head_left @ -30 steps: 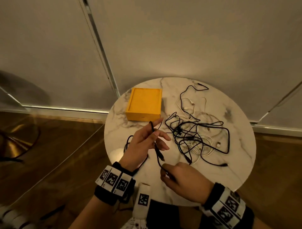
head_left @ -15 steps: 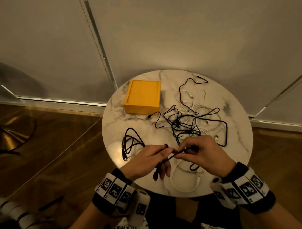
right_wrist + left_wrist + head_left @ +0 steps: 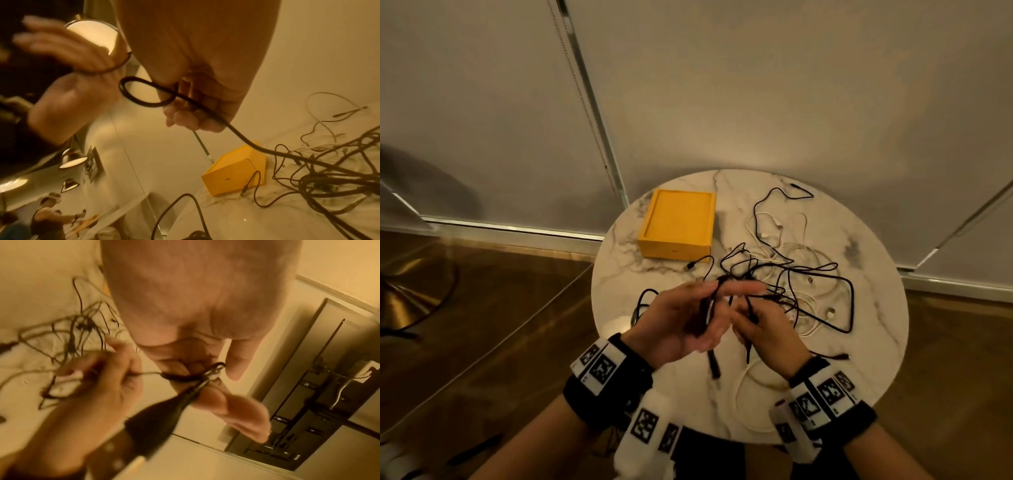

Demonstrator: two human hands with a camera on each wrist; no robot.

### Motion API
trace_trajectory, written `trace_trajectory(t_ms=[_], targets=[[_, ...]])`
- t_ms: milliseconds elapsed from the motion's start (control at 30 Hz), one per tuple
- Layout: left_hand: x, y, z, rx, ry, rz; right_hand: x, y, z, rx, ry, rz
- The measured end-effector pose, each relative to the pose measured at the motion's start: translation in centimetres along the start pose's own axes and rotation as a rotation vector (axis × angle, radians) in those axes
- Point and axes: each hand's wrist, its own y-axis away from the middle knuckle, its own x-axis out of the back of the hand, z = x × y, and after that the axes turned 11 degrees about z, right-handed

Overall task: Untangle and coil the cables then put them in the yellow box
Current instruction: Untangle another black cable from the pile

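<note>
A black cable (image 3: pixel 709 310) is up off the table and caught between both hands, right over the near middle of the round marble table (image 3: pixel 873 359). The left hand (image 3: pixel 681 325) is palm up with its fingers stretched toward the tangle; the cable drapes across them, and the left wrist view shows the thumb and fingers pinching a small dark bunch of it (image 3: pixel 185 375). One plug end (image 3: pixel 714 365) dangles below the left palm, clear of the tabletop. The right hand (image 3: pixel 763 329) sits just beside the left, fingers curled tight around the same cable; its wrist view shows a small loop (image 3: pixel 144 92) standing out from the grip, with the cable running on down into the heap. That heap, a tangle of black and white cables (image 3: pixel 801 284), sprawls over the right half of the table, just beyond the fingertips. A white cable (image 3: pixel 743 387) curls on the marble under the right wrist. A coiled black cable (image 3: pixel 642 301) lies by the left edge, partly hidden behind the left hand. The yellow box (image 3: pixel 678 222) sits at the far left of the table, well apart from both hands, lid closed, with a loose black plug (image 3: pixel 692 264) lying just in front of it. Both wrists wear black bands with printed marker tags (image 3: pixel 602 366).
</note>
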Motion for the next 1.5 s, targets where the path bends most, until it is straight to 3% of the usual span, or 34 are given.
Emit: trace_trajectory(t_ms=[167,300,367,467,600,700,900,1100,1267,1433,1500], targets=[[-1.7,-4.7,2.3,-0.153,0.113,0.165,-0.6,-0.5,-0.7,-0.006,0.108,-0.047],[-1.3,-9.4,3.5,-0.288,-0.064,0.374,0.5,-1.6,-2.2,-0.13,-0.111,-0.027],[-0.8,-11.3,4.0,-0.382,-0.269,0.429,1.2,-1.6,-2.7,-0.172,-0.218,-0.028],[0.7,-12.8,3.9,-0.482,-0.698,0.433,2.6,-1.4,-2.7,-0.102,-0.161,0.024],[1.5,-11.3,2.0,-0.354,-1.299,0.337,5.0,-1.5,-2.6,0.016,-0.079,0.168],[1.9,-8.3,0.1,-0.337,-1.601,0.219,6.8,-1.4,-2.6,0.053,0.026,0.144],[1.5,-2.7,-2.9,-0.315,-1.499,0.147,10.3,-1.0,-4.5,0.09,0.141,0.001],[1.7,-2.4,-3.0,-0.329,-1.975,0.198,10.6,-0.8,-5.9,0.119,0.185,-0.023],[3.0,-3.6,-1.8,-0.253,-1.886,0.271,9.1,-0.5,-7.0,0.152,0.33,-0.089],[2.6,-3.2,-2.3,-0.237,-1.86,0.202,10.9,-2.4,-6.1,0.033,0.358,0.1],[3.4,-3.2,-3.1,-0.178,-1.773,0.202,10.6,-2.3,-7.0,0.054,0.259,0.062]])
